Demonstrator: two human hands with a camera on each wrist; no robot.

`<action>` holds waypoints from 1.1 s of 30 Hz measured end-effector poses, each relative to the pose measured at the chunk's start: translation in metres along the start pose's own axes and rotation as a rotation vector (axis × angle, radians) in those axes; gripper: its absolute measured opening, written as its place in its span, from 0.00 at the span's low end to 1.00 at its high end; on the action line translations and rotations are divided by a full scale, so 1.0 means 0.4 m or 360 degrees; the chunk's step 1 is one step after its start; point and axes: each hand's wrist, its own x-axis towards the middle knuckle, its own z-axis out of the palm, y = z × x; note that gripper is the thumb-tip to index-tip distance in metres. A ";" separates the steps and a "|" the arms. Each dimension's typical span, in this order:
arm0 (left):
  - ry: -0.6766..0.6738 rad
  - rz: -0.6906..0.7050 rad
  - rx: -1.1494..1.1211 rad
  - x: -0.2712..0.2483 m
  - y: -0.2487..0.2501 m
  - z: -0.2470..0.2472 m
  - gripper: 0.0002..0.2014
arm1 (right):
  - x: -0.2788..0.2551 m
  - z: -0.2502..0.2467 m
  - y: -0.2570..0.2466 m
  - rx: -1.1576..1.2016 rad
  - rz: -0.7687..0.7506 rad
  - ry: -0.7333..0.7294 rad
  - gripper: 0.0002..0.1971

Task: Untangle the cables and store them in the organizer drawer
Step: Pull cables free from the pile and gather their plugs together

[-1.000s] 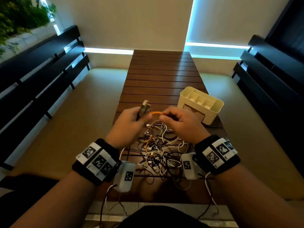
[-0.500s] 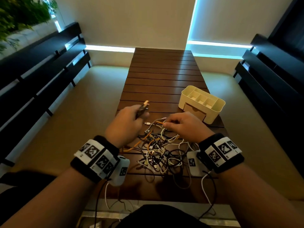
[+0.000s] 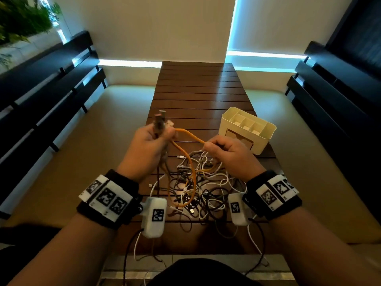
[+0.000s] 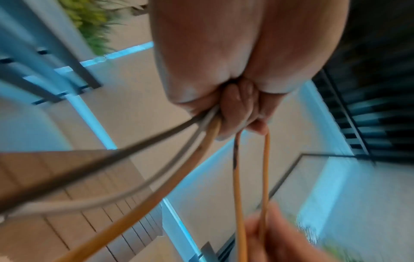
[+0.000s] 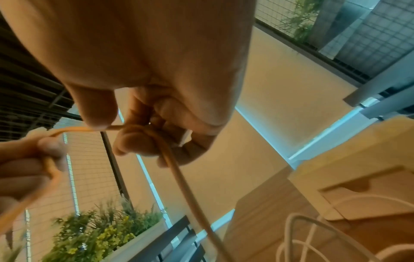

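Observation:
A tangle of white, black and orange cables (image 3: pixel 198 188) lies on the slatted wooden table (image 3: pixel 195 96). My left hand (image 3: pixel 150 145) is raised above it and grips a bundle of cable ends, with plugs (image 3: pixel 161 118) sticking up past the fingers. An orange cable (image 3: pixel 190 135) runs from that hand across to my right hand (image 3: pixel 224 151), which pinches it between thumb and fingers (image 5: pixel 100 113). The left wrist view shows the orange cable (image 4: pixel 237 186) hanging with grey and dark strands from the fist. The cream organizer (image 3: pixel 247 129), its drawer front (image 5: pixel 363 191) closed, stands just right of my right hand.
Dark slatted benches (image 3: pixel 47 83) run along both sides of the table, over a beige floor. A planter with greenery (image 3: pixel 18 19) sits at the upper left. The table's far half (image 3: pixel 195 79) holds nothing visible.
Both hands have risen off the pile. The orange cable, low among the tangle half a second ago, is now stretched between the left and right hands.

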 end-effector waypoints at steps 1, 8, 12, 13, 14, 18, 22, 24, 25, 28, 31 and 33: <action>0.0023 -0.0044 -0.0051 0.003 0.000 -0.014 0.12 | 0.000 0.001 0.013 0.0024 0.0063 0.0015 0.08; -0.0277 -0.0381 0.1191 -0.004 -0.036 -0.022 0.16 | 0.019 -0.007 0.014 -0.0072 0.0091 0.0061 0.06; -0.0245 -0.0102 0.1036 -0.005 -0.018 0.018 0.12 | 0.031 0.016 -0.001 -0.0273 -0.0031 -0.0170 0.05; -0.0342 -0.0073 0.1026 -0.006 -0.015 0.029 0.11 | 0.035 0.021 -0.006 -0.0267 -0.0072 -0.0149 0.05; -0.0414 -0.0052 0.1014 -0.006 -0.012 0.039 0.12 | 0.038 0.022 -0.013 -0.0254 -0.0111 -0.0108 0.05; -0.0361 0.0048 0.0945 0.000 -0.001 0.041 0.14 | 0.044 0.015 -0.024 -0.0171 -0.0175 0.0019 0.06; -0.0219 0.0150 0.0734 0.013 0.028 0.028 0.12 | 0.025 0.039 0.019 0.0126 0.0023 0.0020 0.16; -0.0110 0.0142 0.0493 0.021 0.041 0.012 0.12 | 0.011 0.059 0.051 0.0294 0.0157 0.0006 0.19; -0.0073 0.0119 0.0378 0.024 0.044 0.003 0.13 | 0.005 0.065 0.062 0.0347 0.0201 0.0006 0.19; -0.0075 -0.0036 0.0276 0.016 0.046 -0.024 0.12 | 0.003 0.060 0.059 0.0346 0.0211 0.0109 0.16; -0.0275 -0.0252 0.1003 0.005 0.015 -0.046 0.13 | 0.021 0.026 0.029 0.0309 0.0066 0.0302 0.11; -0.0338 -0.0344 0.1340 0.000 -0.007 -0.045 0.14 | 0.038 0.007 0.010 0.0214 -0.0044 0.0308 0.10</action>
